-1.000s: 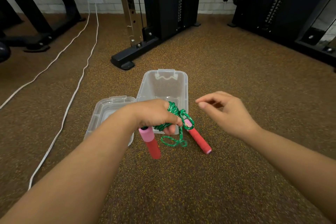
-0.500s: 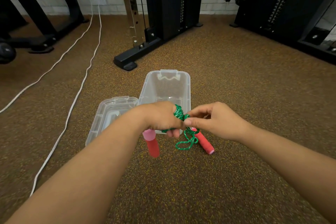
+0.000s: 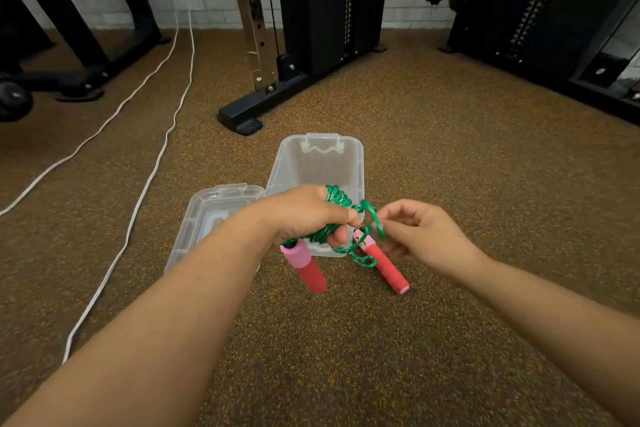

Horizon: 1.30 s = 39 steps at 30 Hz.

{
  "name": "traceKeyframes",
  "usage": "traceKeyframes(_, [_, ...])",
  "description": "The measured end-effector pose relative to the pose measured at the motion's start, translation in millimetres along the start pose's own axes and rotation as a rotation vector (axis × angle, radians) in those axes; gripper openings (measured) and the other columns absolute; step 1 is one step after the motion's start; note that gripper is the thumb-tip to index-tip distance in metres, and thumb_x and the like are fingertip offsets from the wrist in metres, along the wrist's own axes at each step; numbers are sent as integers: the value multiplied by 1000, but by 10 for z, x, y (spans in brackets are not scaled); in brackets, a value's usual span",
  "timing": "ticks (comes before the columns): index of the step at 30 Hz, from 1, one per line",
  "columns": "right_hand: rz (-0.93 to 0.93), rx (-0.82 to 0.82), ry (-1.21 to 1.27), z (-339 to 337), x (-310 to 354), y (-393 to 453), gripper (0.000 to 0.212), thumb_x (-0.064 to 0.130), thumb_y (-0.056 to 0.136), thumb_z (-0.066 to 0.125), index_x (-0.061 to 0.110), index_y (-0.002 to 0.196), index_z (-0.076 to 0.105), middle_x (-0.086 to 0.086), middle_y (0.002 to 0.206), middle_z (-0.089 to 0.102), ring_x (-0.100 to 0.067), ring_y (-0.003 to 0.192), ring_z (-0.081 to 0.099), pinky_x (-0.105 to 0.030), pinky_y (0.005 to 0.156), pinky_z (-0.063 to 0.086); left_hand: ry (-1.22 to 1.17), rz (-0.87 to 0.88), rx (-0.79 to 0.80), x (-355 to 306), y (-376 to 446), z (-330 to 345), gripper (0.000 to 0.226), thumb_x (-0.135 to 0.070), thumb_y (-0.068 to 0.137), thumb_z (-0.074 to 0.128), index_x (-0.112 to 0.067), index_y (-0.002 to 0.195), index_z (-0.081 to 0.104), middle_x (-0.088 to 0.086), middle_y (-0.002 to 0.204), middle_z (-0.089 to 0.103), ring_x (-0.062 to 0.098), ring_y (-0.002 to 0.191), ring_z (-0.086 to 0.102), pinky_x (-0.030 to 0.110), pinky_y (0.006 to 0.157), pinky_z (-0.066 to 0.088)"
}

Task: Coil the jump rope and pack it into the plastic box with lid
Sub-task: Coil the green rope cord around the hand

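Note:
A green jump rope (image 3: 337,199) is wound in a bundle around my left hand (image 3: 308,213), which is closed on it just above the near edge of the clear plastic box (image 3: 318,166). One red-and-pink handle (image 3: 304,265) hangs below that hand. The other handle (image 3: 384,265) lies tilted on the floor with a loose green loop beside it. My right hand (image 3: 419,234) pinches a strand of the rope between thumb and fingers, right of the bundle. The clear lid (image 3: 211,215) lies flat on the floor, left of the box.
Brown speckled gym flooring surrounds the box. A black machine base foot (image 3: 242,116) sits just behind the box. Two white cables (image 3: 152,163) run along the floor at left. More black gym frames stand at the far left and far right.
My right hand reached in from the right, took hold of a rope strand by the bundle, and has now drawn it out to the right. The left hand kept the bundle.

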State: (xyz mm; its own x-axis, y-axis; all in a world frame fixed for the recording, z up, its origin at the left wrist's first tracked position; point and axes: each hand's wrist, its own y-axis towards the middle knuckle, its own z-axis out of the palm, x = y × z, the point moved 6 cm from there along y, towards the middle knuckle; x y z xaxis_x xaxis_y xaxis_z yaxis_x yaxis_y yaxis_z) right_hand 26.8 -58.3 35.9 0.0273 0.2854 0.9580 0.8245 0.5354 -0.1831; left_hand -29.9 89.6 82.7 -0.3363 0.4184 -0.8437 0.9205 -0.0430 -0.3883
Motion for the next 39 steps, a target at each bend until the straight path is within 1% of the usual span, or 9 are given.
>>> traceKeyframes(4, [-371,7,-377,-16,257,-66,18,32,79,73,34,97,72,10,95,69,-4,82,64,-16,75,48,-49,-33,-8,52,50,-19,12,-9,88,55,-1,83,63,-3,49,60,14,54,55,16,58,46])
traceKeyframes(9, [-453,-107,-633,-39,320,-49,19,49,70,71,39,86,70,16,96,60,0,89,55,-23,77,44,-25,-15,1,34,55,-9,13,-10,91,53,-5,87,63,-2,51,60,12,54,56,13,55,47])
traceKeyframes(13, [-436,-183,-263,-96,466,-34,5,28,81,71,24,79,70,7,81,68,-4,73,62,-16,67,48,87,-25,11,80,52,15,13,-18,92,55,-9,88,64,0,61,61,13,60,56,13,58,45])
traceKeyframes(16, [-59,-213,416,-196,288,114,6,17,88,64,11,90,65,-3,73,67,-12,59,63,-20,54,54,215,-32,5,137,48,-7,26,-28,88,60,-4,97,66,0,68,65,11,65,56,21,66,42])
traceKeyframes(18, [175,-254,536,-285,51,177,11,12,88,64,6,96,61,-7,67,64,-13,52,61,-21,47,54,185,-14,2,134,33,-50,29,-31,88,61,-4,99,66,-1,69,66,11,72,60,21,70,43])
traceKeyframes(23, [377,-183,324,-348,-394,145,21,14,92,58,7,112,55,-9,70,65,-16,54,61,-26,48,55,21,45,-44,70,11,-192,18,-23,91,57,-10,81,67,-1,65,65,25,98,66,14,77,46])
traceKeyframes(29, [-36,-321,144,-277,-5,99,27,4,93,48,25,108,56,-4,96,64,-15,81,61,-31,74,53,-8,6,-27,66,21,-103,33,-18,93,52,13,97,61,-9,47,59,12,63,59,19,70,40])
traceKeyframes(34, [-285,67,-194,155,219,20,47,10,87,63,32,127,53,11,127,58,0,120,51,-19,100,39,-185,19,48,3,7,-26,18,-14,95,48,-6,85,61,-6,46,51,13,51,51,18,56,44])
traceKeyframes(39, [-146,126,87,375,58,66,17,12,96,50,15,103,65,-1,80,68,-4,76,65,-21,79,46,-494,45,46,-43,0,-68,21,-14,96,44,-9,79,57,-2,48,47,13,49,49,18,51,44])
